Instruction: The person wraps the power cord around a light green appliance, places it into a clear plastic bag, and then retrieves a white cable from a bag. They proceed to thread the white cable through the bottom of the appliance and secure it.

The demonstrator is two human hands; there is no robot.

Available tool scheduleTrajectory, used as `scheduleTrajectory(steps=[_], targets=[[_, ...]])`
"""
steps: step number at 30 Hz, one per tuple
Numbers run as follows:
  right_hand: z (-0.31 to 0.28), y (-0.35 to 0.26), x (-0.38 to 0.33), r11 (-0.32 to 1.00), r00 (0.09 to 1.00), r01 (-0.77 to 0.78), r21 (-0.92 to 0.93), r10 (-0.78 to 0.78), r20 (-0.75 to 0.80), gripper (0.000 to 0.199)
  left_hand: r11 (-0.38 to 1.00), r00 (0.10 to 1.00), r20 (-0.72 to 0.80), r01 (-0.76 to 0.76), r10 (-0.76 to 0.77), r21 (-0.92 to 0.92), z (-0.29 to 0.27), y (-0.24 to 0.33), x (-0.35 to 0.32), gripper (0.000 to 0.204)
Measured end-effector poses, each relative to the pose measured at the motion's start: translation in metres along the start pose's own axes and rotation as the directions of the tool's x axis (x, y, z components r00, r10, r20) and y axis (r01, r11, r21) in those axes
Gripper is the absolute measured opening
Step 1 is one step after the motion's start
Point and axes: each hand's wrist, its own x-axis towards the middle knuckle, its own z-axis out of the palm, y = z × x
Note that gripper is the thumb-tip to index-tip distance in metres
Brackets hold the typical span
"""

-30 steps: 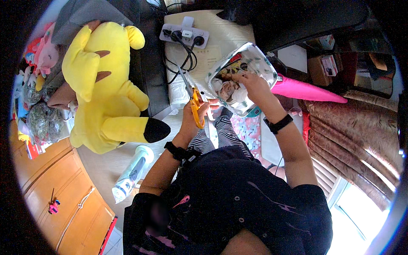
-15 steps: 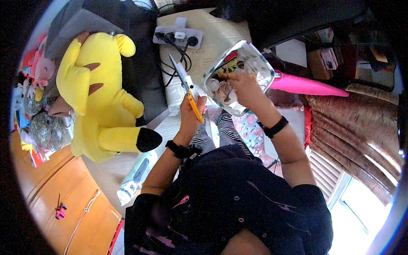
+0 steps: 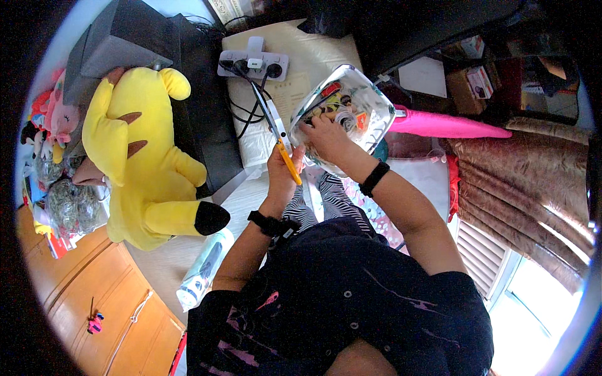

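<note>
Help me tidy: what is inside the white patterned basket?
In the basket: a red item, an orange item and a greyish roll, among others. The right hand hides part; anything under it or deeper down cannot be seen.

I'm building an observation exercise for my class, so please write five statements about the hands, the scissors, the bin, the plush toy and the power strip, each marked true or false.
1. The left hand grips orange-handled scissors. True.
2. The right hand dips into a white patterned bin. True.
3. The scissors lie inside the bin. False: they are outside it.
4. The yellow plush toy has a white tail tip. False: the tail tip is black.
5. The power strip has plugs in it. True.
</note>
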Motion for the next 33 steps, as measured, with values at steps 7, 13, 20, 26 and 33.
scheduleTrajectory(steps=[7, 13, 20, 26, 33], targets=[[0.007, -0.007, 0.007, 0.999, 0.998, -0.047, -0.015, 0.048, 0.037, 0.051, 1.0, 1.0, -0.009, -0.013, 0.013, -0.029, -0.001, -0.003, 0.001, 0.015], [-0.005, -0.007, 0.005, 0.999, 0.997, -0.048, 0.024, 0.047, 0.064, 0.051, 0.998, 1.0, 0.013, -0.011, 0.012, -0.062, -0.003, -0.006, 0.003, 0.015], [-0.041, 0.017, -0.006, 0.929, 0.939, -0.342, 0.142, 0.342, 0.024, 0.052, 1.0, 1.0, 0.017, -0.023, 0.023, 0.007, -0.004, 0.0, 0.002, 0.018], [-0.062, 0.052, -0.018, 0.858, 0.888, -0.377, 0.35, 0.442, -0.127, 0.045, 0.999, 0.999, 0.032, -0.007, 0.008, -0.037, -0.005, -0.007, 0.005, 0.017], [-0.078, 0.06, -0.03, 0.831, 0.878, -0.301, 0.468, 0.433, -0.204, 0.043, 1.0, 0.999, 0.04, 0.007, -0.007, -0.002, -0.008, -0.007, 0.004, 0.018]])
